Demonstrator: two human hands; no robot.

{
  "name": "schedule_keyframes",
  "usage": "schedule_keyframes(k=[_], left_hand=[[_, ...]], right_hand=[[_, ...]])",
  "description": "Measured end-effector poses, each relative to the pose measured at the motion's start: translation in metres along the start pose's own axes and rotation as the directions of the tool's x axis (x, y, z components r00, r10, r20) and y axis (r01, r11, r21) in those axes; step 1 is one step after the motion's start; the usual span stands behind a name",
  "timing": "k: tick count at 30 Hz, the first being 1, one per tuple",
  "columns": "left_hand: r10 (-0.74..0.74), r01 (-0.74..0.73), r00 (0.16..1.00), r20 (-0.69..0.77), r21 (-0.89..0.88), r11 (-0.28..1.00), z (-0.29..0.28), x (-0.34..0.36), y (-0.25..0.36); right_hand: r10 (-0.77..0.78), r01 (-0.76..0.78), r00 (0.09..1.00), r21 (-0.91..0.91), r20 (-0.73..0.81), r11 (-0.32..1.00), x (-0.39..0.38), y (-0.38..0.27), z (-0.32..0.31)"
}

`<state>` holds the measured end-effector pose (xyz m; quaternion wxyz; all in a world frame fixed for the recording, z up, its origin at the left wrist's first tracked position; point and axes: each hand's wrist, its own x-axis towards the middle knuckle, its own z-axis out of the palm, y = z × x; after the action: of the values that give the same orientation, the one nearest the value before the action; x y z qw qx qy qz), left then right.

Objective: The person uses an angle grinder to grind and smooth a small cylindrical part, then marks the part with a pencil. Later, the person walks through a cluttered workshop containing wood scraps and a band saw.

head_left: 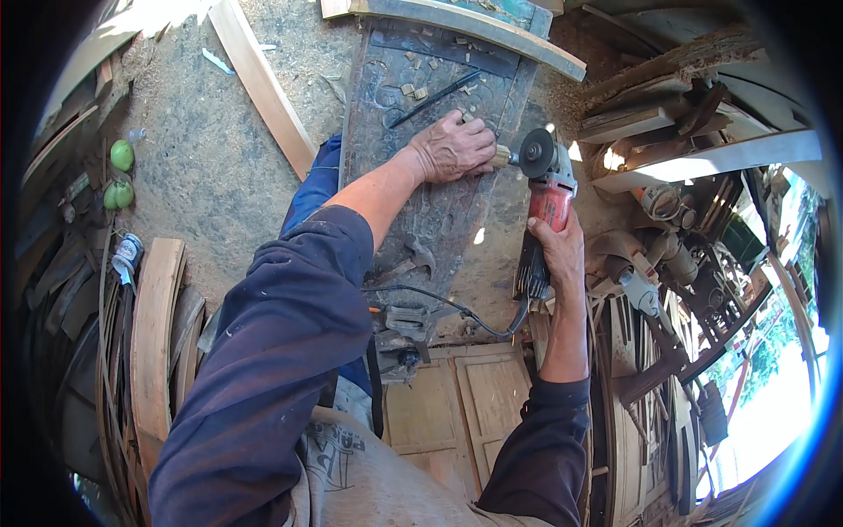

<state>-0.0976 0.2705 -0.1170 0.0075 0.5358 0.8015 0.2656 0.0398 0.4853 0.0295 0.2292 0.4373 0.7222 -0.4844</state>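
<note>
My right hand (559, 250) is wrapped round the red and black body of an angle grinder (551, 204), held upright beyond the right edge of the workbench. Its dark disc (536, 153) points toward my left hand. Above the bench my left hand (452, 147) is closed round a wooden-handled tool (502, 157). A short metal end of that tool reaches to the disc's edge; my fingers hide most of the rest. Whether metal and disc touch, I cannot tell. A dark, thin bar (432, 99) lies on the bench just past my left hand.
The worn workbench (395, 189) carries several small wood offcuts (414, 91) and a curved board (474, 28) across its far end. The grinder's cord (457, 306) loops over the near part. Stacked timber (158, 325) stands left; wood and machinery (654, 263) crowd the right.
</note>
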Motion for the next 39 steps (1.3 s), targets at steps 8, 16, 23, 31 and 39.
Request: schedule_keyframes(k=[8,16,23,31,39], left_hand=[[-0.002,0.002,1.000,0.011,0.009,1.000,0.0005,-0.0001,0.0000],[-0.001,0.001,1.000,0.005,0.013,1.000,-0.0001,-0.0001,-0.0004],[0.003,-0.003,1.000,-0.001,0.019,1.000,-0.0010,0.0001,-0.0005],[-0.001,0.001,1.000,0.018,0.032,0.999,0.0000,-0.0002,-0.0001],[-0.008,0.007,1.000,0.030,0.023,1.000,-0.0011,0.0004,0.0007]], right_hand=[[0.059,-0.058,0.998,0.076,-0.014,0.995,-0.0051,0.0007,-0.0062],[0.020,-0.020,1.000,0.022,0.000,1.000,-0.0049,-0.0020,-0.0009],[0.012,-0.013,1.000,-0.038,-0.007,0.999,-0.0026,-0.0031,-0.0016],[0.010,-0.010,1.000,0.006,-0.001,1.000,-0.0014,0.0030,0.0010],[-0.011,0.011,1.000,-0.053,-0.017,0.999,-0.0029,0.0044,-0.0012]])
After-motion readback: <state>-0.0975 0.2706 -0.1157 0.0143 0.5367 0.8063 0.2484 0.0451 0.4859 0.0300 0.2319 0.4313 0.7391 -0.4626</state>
